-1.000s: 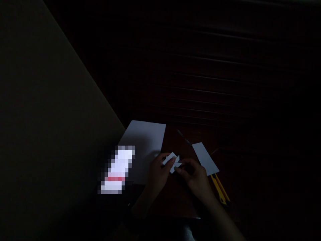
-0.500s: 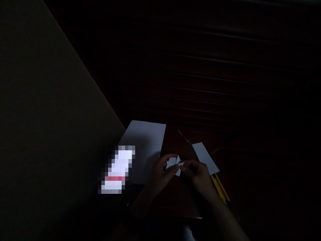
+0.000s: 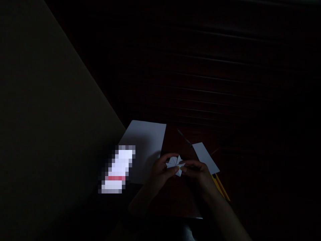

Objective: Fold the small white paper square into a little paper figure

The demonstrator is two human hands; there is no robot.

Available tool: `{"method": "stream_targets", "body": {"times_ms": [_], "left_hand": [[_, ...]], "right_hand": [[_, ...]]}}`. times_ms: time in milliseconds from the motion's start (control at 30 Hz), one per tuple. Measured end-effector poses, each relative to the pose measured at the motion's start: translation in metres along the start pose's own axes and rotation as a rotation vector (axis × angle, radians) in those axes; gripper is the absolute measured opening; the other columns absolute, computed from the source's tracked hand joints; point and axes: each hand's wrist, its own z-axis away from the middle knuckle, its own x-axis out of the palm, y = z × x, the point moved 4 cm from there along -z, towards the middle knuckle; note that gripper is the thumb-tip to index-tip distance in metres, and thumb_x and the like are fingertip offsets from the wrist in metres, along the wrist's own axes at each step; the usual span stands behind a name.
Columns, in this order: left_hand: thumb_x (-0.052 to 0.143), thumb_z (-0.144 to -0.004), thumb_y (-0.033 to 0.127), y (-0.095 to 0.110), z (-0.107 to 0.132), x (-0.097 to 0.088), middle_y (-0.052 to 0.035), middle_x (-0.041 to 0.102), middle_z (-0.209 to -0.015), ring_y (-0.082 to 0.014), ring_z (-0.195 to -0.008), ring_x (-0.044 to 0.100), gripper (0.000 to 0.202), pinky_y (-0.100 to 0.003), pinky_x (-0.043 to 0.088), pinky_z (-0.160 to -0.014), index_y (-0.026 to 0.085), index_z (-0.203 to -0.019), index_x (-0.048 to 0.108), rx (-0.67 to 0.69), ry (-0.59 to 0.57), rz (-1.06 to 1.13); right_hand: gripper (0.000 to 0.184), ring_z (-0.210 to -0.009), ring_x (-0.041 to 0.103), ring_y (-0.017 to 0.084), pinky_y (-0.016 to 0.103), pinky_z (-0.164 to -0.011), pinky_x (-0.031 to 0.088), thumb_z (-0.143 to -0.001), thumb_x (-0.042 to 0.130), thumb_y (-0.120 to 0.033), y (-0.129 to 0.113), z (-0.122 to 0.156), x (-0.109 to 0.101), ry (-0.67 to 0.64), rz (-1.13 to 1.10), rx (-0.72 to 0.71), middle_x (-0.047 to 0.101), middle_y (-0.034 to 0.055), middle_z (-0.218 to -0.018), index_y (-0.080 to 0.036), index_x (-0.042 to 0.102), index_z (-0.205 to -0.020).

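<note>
The scene is very dark. A small folded white paper piece (image 3: 175,164) with creased wedges is pinched between both hands above a dark table. My left hand (image 3: 160,174) grips its left side with fingers curled round it. My right hand (image 3: 198,174) pinches its right edge with thumb and fingertips.
A white sheet of paper (image 3: 144,142) lies to the left of the hands. A narrow white paper strip (image 3: 205,156) lies to the right, with a pen (image 3: 184,137) behind it and a yellow tool (image 3: 220,189) under my right hand. A blurred bright patch (image 3: 117,169) lies at the left.
The paper piece went from a loose, spread shape to a compact creased rosette. Both hands closed in on it and shifted slightly.
</note>
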Motion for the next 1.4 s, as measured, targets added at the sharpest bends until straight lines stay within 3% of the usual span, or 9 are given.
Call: {"method": "stream_targets", "body": {"times_ms": [200, 367, 833, 1133, 1400], "left_hand": [[0.066, -0.072, 0.022, 0.001, 0.001, 0.0, -0.0039, 0.064, -0.085, -0.0151, -0.068, 0.06, 0.044, -0.024, 0.046, -0.058, 0.019, -0.115, 0.054, 0.008, -0.01, 0.03], [0.068, -0.069, 0.02, 0.0, 0.0, 0.0, -0.0035, 0.065, -0.08, -0.0157, -0.066, 0.06, 0.047, -0.023, 0.045, -0.055, 0.019, -0.114, 0.055, -0.026, -0.013, 0.082], [0.069, -0.066, 0.016, 0.0, 0.002, 0.003, -0.0036, 0.065, -0.078, -0.0146, -0.061, 0.059, 0.049, -0.022, 0.043, -0.051, 0.018, -0.113, 0.054, -0.098, -0.099, 0.153], [0.069, -0.067, 0.018, 0.003, 0.004, 0.007, -0.003, 0.064, -0.076, -0.0143, -0.06, 0.059, 0.047, -0.024, 0.045, -0.052, 0.019, -0.112, 0.055, -0.075, -0.126, 0.148], [0.069, -0.066, 0.018, 0.001, 0.003, 0.005, -0.0021, 0.064, -0.073, -0.0142, -0.058, 0.059, 0.046, -0.024, 0.044, -0.05, 0.019, -0.111, 0.055, -0.109, -0.138, 0.127]], "right_hand": [[0.021, -0.08, 0.063, 0.02, 0.031, -0.075, 0.046, -0.069, 0.073, -0.024, -0.003, 0.002, 0.002, -0.039, 0.1, 0.013, 0.071, 0.0049, -0.087, -0.019, 0.072, -0.09], [0.018, -0.081, 0.063, 0.022, 0.034, -0.077, 0.046, -0.067, 0.075, -0.024, -0.003, 0.001, -0.001, -0.039, 0.148, 0.015, 0.072, 0.0064, -0.085, -0.019, 0.074, -0.084], [0.01, -0.088, 0.061, 0.021, 0.032, -0.078, 0.045, -0.072, 0.071, -0.023, -0.026, 0.006, -0.003, -0.184, 0.442, -0.201, 0.069, 0.0041, -0.091, -0.026, 0.075, -0.08], [0.007, -0.097, 0.058, 0.024, 0.037, -0.084, 0.045, -0.068, 0.074, -0.026, -0.028, 0.006, -0.008, -0.169, 0.429, -0.196, 0.071, 0.0042, -0.083, -0.027, 0.075, -0.075], [0.003, -0.09, 0.059, 0.023, 0.037, -0.081, 0.044, -0.07, 0.071, -0.026, -0.03, 0.006, -0.005, -0.209, 0.451, -0.201, 0.07, 0.0039, -0.076, -0.025, 0.074, -0.071]]}}
